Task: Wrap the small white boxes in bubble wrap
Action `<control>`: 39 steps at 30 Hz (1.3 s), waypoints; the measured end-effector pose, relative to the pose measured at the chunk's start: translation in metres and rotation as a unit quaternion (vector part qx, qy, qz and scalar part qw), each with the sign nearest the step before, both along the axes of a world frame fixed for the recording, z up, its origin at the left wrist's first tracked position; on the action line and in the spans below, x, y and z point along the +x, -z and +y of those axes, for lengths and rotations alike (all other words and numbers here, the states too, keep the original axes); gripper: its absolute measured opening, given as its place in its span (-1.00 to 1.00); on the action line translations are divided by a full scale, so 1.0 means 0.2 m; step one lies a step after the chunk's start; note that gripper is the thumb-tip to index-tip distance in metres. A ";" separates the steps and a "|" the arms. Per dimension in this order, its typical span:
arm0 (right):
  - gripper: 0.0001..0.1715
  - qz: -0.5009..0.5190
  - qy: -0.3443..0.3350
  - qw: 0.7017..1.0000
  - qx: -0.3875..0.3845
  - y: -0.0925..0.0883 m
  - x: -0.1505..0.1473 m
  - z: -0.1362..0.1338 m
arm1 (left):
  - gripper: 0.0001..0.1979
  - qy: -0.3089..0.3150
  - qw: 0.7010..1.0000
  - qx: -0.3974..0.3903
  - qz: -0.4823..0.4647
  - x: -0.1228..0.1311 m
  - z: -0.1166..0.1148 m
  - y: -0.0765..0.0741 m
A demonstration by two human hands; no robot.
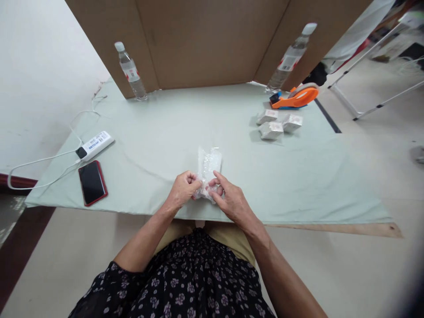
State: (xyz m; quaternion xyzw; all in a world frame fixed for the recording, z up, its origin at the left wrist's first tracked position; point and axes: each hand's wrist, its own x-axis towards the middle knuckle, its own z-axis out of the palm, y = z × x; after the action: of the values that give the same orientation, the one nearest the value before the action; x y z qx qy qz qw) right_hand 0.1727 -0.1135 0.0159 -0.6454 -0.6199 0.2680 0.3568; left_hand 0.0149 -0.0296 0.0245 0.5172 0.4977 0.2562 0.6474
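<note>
A clear plastic packet with a bubbled surface lies near the middle of the tabletop's near edge, its far end flat on the pale green cloth and its near end crumpled between a person's two hands. The left hand pinches the packet's near left part, thumb and forefinger drawn close together on the film. The right hand curves around the near right part, thumb and forefinger apart and other fingers curled at the plastic; whether they grip it is hard to tell in the tangle of shiny film. Toward the tabletop's far right corner sit three small wrapped boxes, grouped close together, with an orange tape dispenser just beyond them. Two water bottles, both white-capped, stand near the far edge, one toward each far corner, in front of a brown cardboard panel. Near the left edge, a dark-screened phone in a red case lies just beside a white device with a black end, and a white cable loops out past that edge.
</note>
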 end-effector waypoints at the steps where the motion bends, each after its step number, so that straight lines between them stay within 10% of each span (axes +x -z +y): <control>1: -0.33 0.002 0.000 1.000 0.000 0.00 0.00 0.00 | -0.76 0.004 1.000 -0.015 -0.011 -0.01 0.00 0.00; 11: -0.32 -0.004 -0.004 1.000 0.005 0.00 0.00 -0.01 | -0.86 0.092 0.987 0.022 0.129 -0.03 0.08 0.00; 22: -0.32 -0.029 -0.016 0.999 -0.003 0.00 -0.01 0.01 | -0.85 0.177 0.876 0.252 0.372 0.02 0.10 -0.08; 29: -0.35 -0.091 -0.035 0.995 -0.022 -0.06 -0.01 0.02 | -0.89 0.035 0.987 0.060 0.147 0.00 0.08 -0.03; 39: -0.28 -0.138 -0.043 0.989 -0.043 -0.07 -0.01 0.03 | -0.87 0.105 0.981 0.082 0.142 0.05 0.00 -0.09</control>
State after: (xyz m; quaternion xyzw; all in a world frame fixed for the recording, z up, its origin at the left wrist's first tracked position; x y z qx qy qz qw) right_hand 0.1704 -0.1074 0.0295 -0.6640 -0.6779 0.2183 0.2281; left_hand 0.0239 -0.0305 0.0432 0.6486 0.5052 0.1507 0.5490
